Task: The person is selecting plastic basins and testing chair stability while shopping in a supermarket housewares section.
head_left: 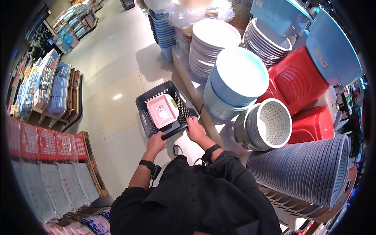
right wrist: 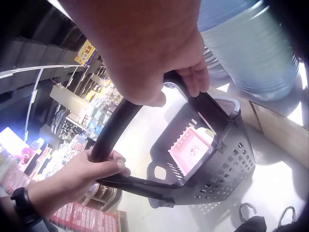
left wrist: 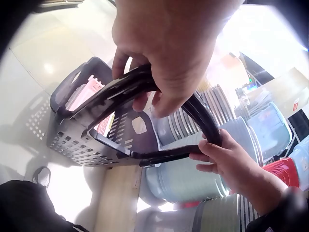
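A dark grey shopping basket [head_left: 141, 116] with slotted walls hangs in front of the person. Inside it lies a pink plastic basket [head_left: 159, 111] with a label, and a small white and green item [head_left: 174, 102] sits at its right side. My left hand [head_left: 156, 143] grips the left end of the black handle [head_left: 174, 132]. At the handle's other end my right hand [head_left: 195, 129] has its fingers curled round the bar. Both wrist views show the handle [left wrist: 205, 118] arching up from the basket, with a hand at each side.
On the right, a low display carries stacked blue tubs [head_left: 235, 84], white perforated baskets [head_left: 274, 123], red stools [head_left: 299, 84] and grey bins [head_left: 297, 172]. Red crates [head_left: 47, 141] stand at left, below a shelf of folded goods [head_left: 58, 86]. Tiled floor [head_left: 117, 78] runs ahead between them.
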{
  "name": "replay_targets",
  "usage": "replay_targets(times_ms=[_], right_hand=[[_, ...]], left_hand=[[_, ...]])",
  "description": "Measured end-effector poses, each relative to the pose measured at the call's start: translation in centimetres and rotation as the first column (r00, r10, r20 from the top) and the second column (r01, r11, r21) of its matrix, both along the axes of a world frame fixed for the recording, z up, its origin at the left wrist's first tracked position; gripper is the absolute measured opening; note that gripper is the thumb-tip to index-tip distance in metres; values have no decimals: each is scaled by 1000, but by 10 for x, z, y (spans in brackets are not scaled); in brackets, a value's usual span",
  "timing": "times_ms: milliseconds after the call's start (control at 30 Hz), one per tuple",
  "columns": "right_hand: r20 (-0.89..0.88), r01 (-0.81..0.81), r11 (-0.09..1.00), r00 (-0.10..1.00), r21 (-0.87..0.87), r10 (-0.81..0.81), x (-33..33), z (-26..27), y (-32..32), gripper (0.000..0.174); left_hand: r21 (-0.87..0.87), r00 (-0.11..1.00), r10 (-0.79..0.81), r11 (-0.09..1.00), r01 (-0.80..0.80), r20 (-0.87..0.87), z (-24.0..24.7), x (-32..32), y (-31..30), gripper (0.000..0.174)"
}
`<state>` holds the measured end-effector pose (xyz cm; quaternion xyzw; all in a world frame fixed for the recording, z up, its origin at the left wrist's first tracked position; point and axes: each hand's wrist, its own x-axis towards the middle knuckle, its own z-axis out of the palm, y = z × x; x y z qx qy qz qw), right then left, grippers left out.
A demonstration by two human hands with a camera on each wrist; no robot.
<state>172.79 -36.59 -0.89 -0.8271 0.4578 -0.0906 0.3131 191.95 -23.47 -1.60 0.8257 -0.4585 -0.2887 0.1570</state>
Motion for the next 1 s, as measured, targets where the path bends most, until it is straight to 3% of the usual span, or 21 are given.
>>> replay_targets(times_ms=[133, 200, 433, 600, 667, 733, 867, 933, 1000], right_hand=[[-46, -8, 1000, 999, 28, 10, 24, 0, -13, 40], [-26, 8, 1000, 1000, -10, -8, 33, 0, -18, 31], [-11, -23, 999, 1000, -25, 22, 60, -12, -42, 29], [35, -90, 995, 995, 32, 89, 68, -8, -58, 37], [65, -170, 977, 984, 125, 163, 64, -2, -67, 42], [126, -226, 970, 969, 89, 214, 59, -3, -76, 51], [190, -208, 957, 967, 200, 171, 25, 32, -101, 54], [263, -163, 976, 957, 144, 121, 0, 50, -115, 51], [342, -42, 998, 940, 43, 25, -27, 77, -130, 48]], left_hand=[[2, 999, -31, 1000, 31, -9, 8, 27, -16, 31], [2, 999, -45, 999, 45, -12, 3, 39, -27, 30], [-56, 999, -42, 998, 41, -18, -1, 72, -48, 28], [-48, 998, -33, 998, 31, -53, -2, 89, -62, 27], [-23, 997, -37, 999, 36, -74, -4, 94, -61, 27], [-4, 992, -36, 999, 36, -118, 1, 99, -65, 32], [143, 985, -109, 981, 128, -132, 23, 92, -85, 42], [-73, 955, -190, 981, 177, -226, 36, 74, -110, 56], [-68, 943, -191, 982, 179, -274, 52, 51, -146, 57]])
